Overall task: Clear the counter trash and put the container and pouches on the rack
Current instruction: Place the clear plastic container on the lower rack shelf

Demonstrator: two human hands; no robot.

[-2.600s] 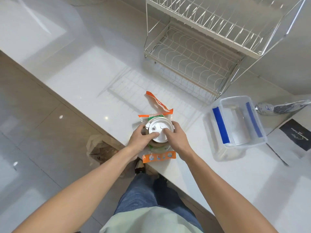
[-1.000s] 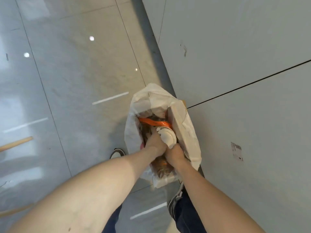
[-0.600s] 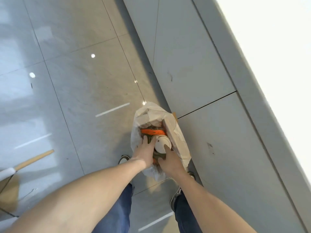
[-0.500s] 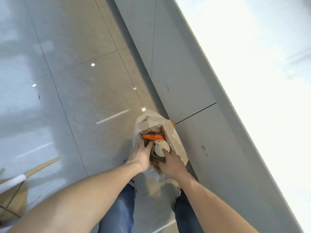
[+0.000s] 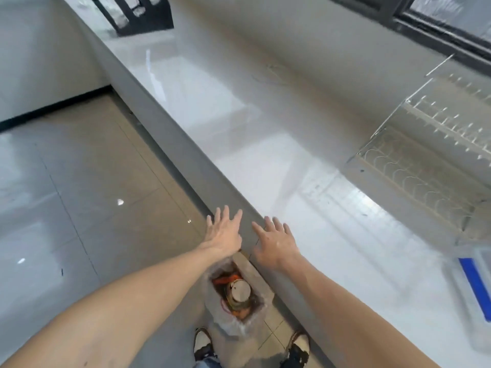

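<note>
My left hand [image 5: 225, 233] and my right hand [image 5: 275, 240] are raised above the counter's front edge, fingers spread and holding nothing. Below them, a white trash bag [image 5: 236, 325] stands on the floor against the counter front. Inside it lie the white-lidded cup [image 5: 240, 289] and orange wrappers [image 5: 225, 279]. The white wire rack [image 5: 425, 155] stands on the counter at the right. The clear container with blue clips [image 5: 475, 285] is at the right edge, partly cut off. No pouches are in view.
The white counter [image 5: 265, 144] runs from far left to near right, under a window. Grey tiled floor lies to the left. My two shoes [image 5: 203, 343] stand either side of the bag.
Both hands let go of the cup and wrappers in the bag and rose, open, to the counter edge. The view swung up from the floor to the counter.
</note>
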